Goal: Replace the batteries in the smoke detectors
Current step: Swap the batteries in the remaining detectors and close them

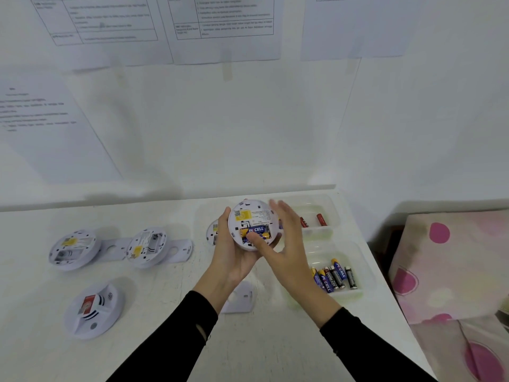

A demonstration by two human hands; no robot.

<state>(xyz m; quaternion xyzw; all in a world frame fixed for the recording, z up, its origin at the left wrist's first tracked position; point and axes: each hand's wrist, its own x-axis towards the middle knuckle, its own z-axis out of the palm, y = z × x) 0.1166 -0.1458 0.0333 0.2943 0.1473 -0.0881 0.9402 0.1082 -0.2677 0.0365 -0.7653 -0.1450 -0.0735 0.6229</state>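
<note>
Single head cam, wide-angle, looks fwd and down across white table (pixel 165 312) from its near edge, close on left hand (pixel 231 257) and right hand (pixel 286 244) w/ smoke detector (pixel 259 216) mid-frame, arms enter from bottom, wall w/ taped paper sheets (pixel 220 23) fills upper half.
</note>
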